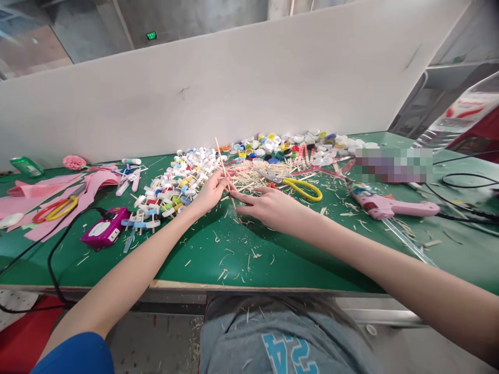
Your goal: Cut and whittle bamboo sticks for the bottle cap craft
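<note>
My left hand point(213, 191) pinches a stick point(220, 157); whether my right hand point(268, 208) grips, I can't tell. Below the grip, room opens toward the table edge point(187, 285).

The smooth green surface point(187, 267) carried heaped white and coloured round plastic caps point(183, 182), pale wooden slivers point(255, 254), yellow-handled metal scissors point(287, 181) and a boxy magenta plastic socket block point(105, 228).

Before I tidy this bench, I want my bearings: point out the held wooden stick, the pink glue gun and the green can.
Wooden stick point(220, 156): head view, on its upper length.
Pink glue gun point(384, 207): head view, on its body.
Green can point(27, 167): head view, on its side.
</note>
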The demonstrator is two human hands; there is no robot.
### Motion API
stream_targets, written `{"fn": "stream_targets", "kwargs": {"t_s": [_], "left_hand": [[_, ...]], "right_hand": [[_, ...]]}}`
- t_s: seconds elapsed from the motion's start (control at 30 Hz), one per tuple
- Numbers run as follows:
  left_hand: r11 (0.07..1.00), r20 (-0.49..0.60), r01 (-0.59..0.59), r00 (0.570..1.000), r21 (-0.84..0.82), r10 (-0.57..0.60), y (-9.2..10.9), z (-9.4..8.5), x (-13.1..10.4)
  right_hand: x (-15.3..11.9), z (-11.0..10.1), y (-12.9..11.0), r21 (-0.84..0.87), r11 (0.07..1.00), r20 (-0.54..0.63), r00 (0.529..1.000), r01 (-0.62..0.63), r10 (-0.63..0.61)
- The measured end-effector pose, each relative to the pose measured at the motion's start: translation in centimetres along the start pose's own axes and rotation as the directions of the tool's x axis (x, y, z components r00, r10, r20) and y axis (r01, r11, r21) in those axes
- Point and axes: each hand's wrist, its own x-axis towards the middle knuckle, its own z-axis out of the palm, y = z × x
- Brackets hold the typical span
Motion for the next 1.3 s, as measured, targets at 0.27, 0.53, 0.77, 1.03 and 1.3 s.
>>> {"fn": "stream_targets", "kwargs": {"t_s": [0.27,0.53,0.77,1.03,1.3], "left_hand": [[0.997,0.082,-0.05,0.996,0.056,0.046,1.4,0.7,0.2],[0.999,0.049,-0.026,0.999,0.048,0.024,1.2,0.4,0.0],[1.0,0.053,-0.019,0.998,0.018,0.018,1.3,0.5,0.0],[1.0,0.039,-0.024,0.999,0.004,0.024,1.0,0.5,0.0],[1.0,0.041,-0.02,0.999,0.005,0.02,0.9,0.1,0.0]], "right_hand": [[-1.1,-1.0,-0.3,-0.005,1.0,0.0,1.0,-0.02,0.02],[-2.2,-0.8,-1.2,0.081,0.997,-0.009,1.0,0.002,-0.002],[-1.5,-1.0,-0.7,0.016,0.998,-0.066,0.996,-0.064,0.065],[-1.1,-0.9,-0.8,-0.051,0.998,-0.021,0.999,-0.029,0.028],[-2.0,-0.7,-1.4,0.04,0.999,-0.003,1.0,0.007,-0.007]]}}
